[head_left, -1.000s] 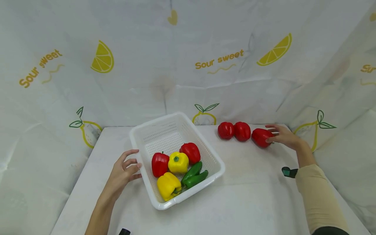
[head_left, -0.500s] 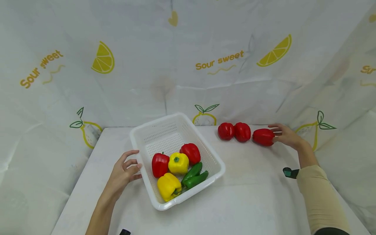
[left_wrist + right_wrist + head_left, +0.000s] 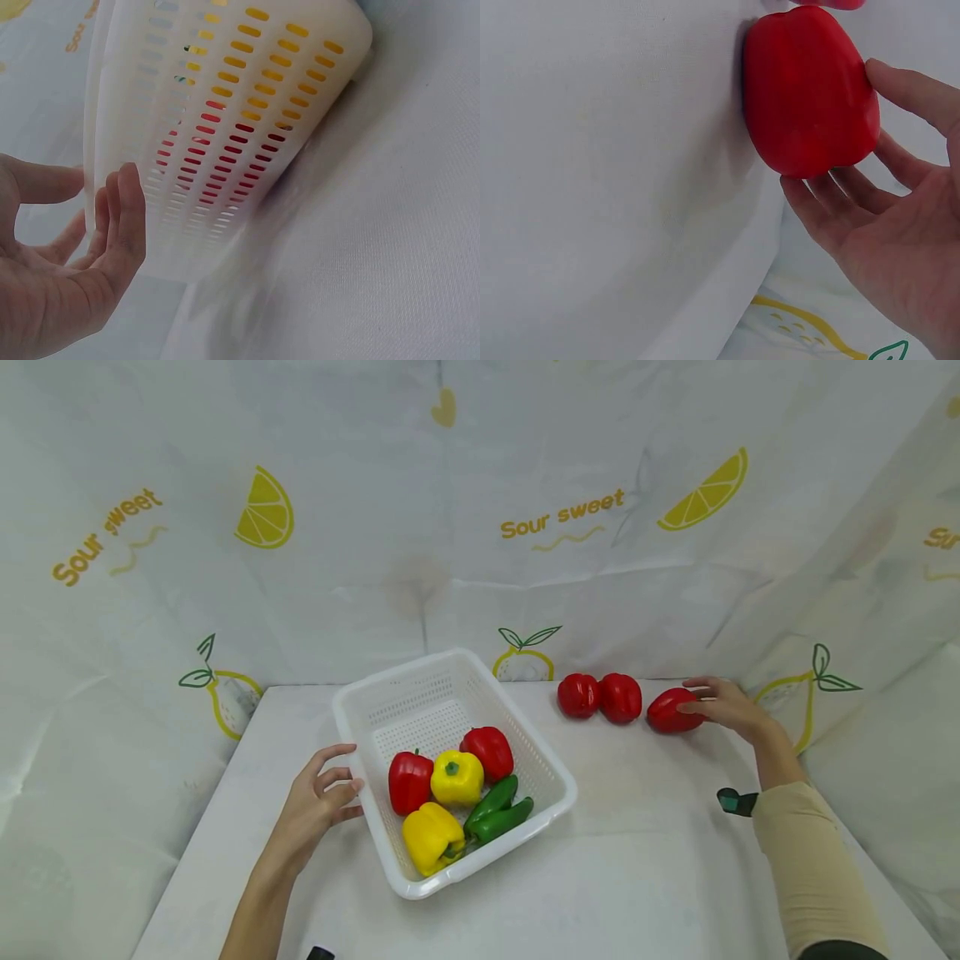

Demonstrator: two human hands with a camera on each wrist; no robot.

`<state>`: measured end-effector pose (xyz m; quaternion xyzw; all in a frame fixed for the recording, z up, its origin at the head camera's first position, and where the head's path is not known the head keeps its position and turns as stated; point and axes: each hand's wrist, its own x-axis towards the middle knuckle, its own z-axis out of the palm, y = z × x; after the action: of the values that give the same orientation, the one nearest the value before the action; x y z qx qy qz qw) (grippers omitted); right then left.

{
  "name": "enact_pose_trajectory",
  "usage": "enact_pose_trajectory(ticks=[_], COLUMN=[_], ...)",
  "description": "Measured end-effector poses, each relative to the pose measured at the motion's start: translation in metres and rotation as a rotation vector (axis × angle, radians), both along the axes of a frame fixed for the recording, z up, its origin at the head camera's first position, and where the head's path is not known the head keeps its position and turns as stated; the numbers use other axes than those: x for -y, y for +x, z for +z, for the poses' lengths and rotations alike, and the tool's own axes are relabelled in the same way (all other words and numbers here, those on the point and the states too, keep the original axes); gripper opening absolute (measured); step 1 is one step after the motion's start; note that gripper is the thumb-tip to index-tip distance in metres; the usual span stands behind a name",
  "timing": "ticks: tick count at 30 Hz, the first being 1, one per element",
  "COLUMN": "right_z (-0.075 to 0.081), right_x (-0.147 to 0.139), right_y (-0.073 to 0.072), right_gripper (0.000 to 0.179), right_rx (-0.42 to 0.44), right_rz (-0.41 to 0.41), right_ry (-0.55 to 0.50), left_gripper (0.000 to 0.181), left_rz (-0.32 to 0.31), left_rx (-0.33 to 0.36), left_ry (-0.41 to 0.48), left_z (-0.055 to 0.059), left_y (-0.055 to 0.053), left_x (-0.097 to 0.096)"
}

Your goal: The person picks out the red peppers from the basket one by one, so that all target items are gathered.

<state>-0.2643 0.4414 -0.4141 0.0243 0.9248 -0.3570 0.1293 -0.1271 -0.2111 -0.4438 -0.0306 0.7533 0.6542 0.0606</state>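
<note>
By the left hand the white basket is pinched at its nine o'clock, six peppers already inside, while toward two o'clock a red bell pepper is held by the right hand, two more left outside.

The white backdrop carries orange lettering: in the head view, "Sour sweet" at one o'clock and again near ten, there distorted by a crease. Towards three o'clock, a cut-off word starts with "S". The left wrist view shows a partial "Sou" near ten.
</note>
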Motion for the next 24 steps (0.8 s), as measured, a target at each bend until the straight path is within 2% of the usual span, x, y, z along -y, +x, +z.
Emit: enact_pose_trajectory(ticks=[8, 17, 24], right_z=[-0.0007, 0.0040, 0.0009], right_x=[-0.0002, -0.0009, 0.0044], right_y=[-0.0024, -0.0037, -0.0063], right_gripper=[0.079, 0.072, 0.067], right_rx=[-0.020, 0.021, 0.031], right_rz=[0.006, -0.007, -0.024], right_ry=[-0.001, -0.002, -0.034], left_gripper=[0.059, 0.059, 0.059], left_rz=[-0.003, -0.002, -0.001], left_rx=[-0.001, -0.002, 0.002], left_ry=[0.005, 0.006, 0.002], left_z=[-0.0006, -0.0013, -0.0017], left_y=[0.0000, -0.0001, -0.0006], left_x=[0.0008, 0.0010, 0.0008])
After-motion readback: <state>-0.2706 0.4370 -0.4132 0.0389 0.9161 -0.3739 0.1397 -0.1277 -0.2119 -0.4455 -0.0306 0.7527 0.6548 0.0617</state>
